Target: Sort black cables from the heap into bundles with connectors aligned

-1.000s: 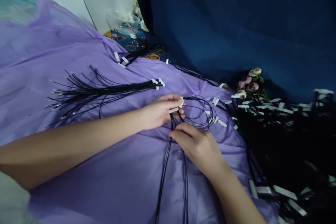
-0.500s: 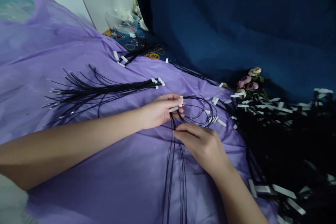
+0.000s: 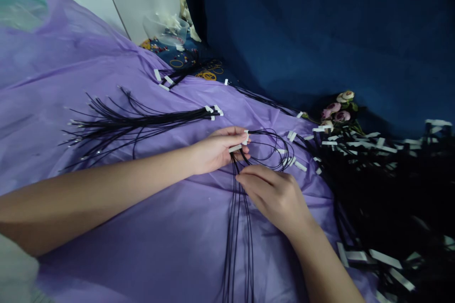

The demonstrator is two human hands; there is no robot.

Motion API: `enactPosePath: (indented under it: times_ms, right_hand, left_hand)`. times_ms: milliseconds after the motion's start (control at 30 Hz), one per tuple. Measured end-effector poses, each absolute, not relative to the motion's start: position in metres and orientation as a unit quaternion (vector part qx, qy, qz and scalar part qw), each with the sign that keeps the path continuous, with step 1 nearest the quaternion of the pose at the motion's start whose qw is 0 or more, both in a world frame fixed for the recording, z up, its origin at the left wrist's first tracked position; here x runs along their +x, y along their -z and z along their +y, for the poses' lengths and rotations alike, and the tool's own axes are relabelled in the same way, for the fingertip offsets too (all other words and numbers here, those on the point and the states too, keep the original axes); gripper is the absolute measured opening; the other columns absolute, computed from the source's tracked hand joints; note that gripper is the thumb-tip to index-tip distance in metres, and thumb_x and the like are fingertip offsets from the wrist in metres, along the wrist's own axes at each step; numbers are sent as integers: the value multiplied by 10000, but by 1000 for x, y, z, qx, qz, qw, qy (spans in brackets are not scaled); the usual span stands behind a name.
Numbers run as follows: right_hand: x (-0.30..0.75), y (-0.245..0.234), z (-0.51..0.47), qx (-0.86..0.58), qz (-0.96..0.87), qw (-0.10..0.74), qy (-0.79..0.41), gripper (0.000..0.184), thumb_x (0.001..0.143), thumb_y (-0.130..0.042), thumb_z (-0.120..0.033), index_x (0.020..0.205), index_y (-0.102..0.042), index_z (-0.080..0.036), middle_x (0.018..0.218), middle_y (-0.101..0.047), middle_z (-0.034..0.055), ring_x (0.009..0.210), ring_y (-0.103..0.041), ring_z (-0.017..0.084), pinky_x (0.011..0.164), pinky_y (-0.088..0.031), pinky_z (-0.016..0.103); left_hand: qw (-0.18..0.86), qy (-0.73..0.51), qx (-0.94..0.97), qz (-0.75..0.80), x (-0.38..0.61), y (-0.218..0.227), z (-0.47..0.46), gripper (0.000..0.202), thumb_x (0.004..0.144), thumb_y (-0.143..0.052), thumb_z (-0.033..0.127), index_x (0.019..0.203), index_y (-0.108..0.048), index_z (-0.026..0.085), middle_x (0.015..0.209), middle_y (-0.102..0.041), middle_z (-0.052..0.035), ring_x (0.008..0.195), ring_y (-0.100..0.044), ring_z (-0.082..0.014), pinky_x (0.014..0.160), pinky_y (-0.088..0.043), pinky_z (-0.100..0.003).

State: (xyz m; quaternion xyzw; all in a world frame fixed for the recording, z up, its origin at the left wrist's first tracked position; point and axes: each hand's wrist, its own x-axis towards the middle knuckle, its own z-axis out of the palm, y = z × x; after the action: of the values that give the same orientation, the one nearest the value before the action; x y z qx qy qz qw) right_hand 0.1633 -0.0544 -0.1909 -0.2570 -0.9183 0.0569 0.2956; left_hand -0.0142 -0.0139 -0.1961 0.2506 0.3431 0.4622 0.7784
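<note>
My left hand [image 3: 220,149] is closed on a looped bundle of thin black wires with white connectors. One white connector [image 3: 246,137] stands up at my thumb tip. Another connector [image 3: 235,148] lies across below it. From there the black wires [image 3: 233,218] hang down towards me, and others curve out to the right in loops. My right hand [image 3: 272,191] has its thumb and fingertips pinched together at the hanging wires, just under the connectors. Its fingertips touch the strands; the far fingers are partly hidden.
Purple sheeting [image 3: 159,236] covers the surface. A fanned bundle of black wires [image 3: 138,123] lies beyond my left arm. At right is a large dark heap of wires [image 3: 387,189] with white connectors. Artificial flowers [image 3: 336,111], rubber bands [image 3: 206,75] and a clear bowl [image 3: 165,31] lie farther back.
My right fingertips have shifted very slightly right along the hanging wires, and the strands below have swung a little. My left hand stays in place with its hold unchanged.
</note>
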Motion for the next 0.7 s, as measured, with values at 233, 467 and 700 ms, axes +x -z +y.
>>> enactPosePath:
  times_ms: [233,467,700]
  right_hand:
    - [164,189,-55,-275,-926,248,-70,157,854,-538,-85,876,-664,-175,942,-684,30,794,-654,126,699,-507,220]
    - [164,187,-56,-292,-932,196,-88,188,821,-525,-101,878,-678,-194,975,-663,22,786,-634,128,659,-478,237]
    - [161,187,-56,-313,-927,188,-89,167,864,-531,-145,832,-690,-186,907,-667,17,755,-635,122,662,-473,236]
  left_hand:
    - [782,-466,250,332,-15,199,-14,62,798,-651,121,814,-591,126,775,-594,-6,664,-607,-101,631,-476,-225]
    - [783,-468,253,323,-15,200,-13,80,784,-673,132,816,-600,123,777,-595,-11,670,-605,-107,655,-465,-240]
    - [780,-470,261,321,-15,200,-13,89,777,-682,152,799,-600,123,772,-588,-9,673,-592,-104,635,-442,-232]
